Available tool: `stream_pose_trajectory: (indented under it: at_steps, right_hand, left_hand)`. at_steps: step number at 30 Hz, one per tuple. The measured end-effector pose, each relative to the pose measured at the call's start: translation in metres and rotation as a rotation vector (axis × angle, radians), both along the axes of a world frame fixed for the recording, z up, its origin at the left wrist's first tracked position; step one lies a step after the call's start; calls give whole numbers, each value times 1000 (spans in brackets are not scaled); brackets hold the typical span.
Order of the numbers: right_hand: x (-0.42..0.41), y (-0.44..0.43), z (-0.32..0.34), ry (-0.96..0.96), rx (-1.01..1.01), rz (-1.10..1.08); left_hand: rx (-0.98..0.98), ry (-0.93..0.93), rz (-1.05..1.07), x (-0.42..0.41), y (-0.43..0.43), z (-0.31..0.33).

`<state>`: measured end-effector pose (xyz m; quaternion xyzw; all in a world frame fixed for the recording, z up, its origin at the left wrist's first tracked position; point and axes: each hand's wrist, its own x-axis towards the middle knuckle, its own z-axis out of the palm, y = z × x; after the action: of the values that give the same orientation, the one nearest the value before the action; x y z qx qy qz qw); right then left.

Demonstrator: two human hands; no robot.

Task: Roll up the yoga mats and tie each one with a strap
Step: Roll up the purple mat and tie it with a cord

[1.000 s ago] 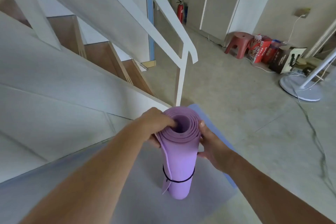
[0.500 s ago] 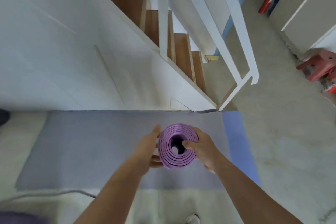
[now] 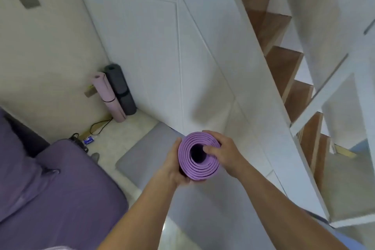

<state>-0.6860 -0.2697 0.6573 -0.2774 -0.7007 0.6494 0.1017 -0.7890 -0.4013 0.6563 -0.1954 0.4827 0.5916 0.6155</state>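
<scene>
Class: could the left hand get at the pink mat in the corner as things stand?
Probably not: the left hand grips the purple mat, and the pink mat stands far off, out of arm's length.

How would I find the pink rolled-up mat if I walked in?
Look where the white stair panel meets the beige wall. Two rolled mats stand on end in that corner. The pink mat is the thinner, paler one, left of the dark grey mat.

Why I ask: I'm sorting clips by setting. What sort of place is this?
Probably a room in a home: wooden stairs, a purple cushioned seat, and rolled mats stood in the corner.
</scene>
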Motion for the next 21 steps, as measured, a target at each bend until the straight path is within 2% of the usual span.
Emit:
stream_pose_trajectory:
  at_steps: [3, 7, 11, 14, 21]
  right_hand:
    - [-33, -6, 11, 49, -28, 94]
    - [-88, -14, 21, 27, -221, 174]
    - [-161, -25, 24, -64, -192, 226]
    - [-222, -39, 24, -106, -202, 287]
    - [-387, -75, -3, -213, -258, 274]
  left_hand:
    - [2, 2, 130, -18, -20, 27]
    - [24, -41, 273, -53, -42, 31]
    - [16, -2, 413, -104, -52, 29]
    - [-1, 14, 451, -157, -60, 22]
    - [13, -118, 465, -323, -94, -10]
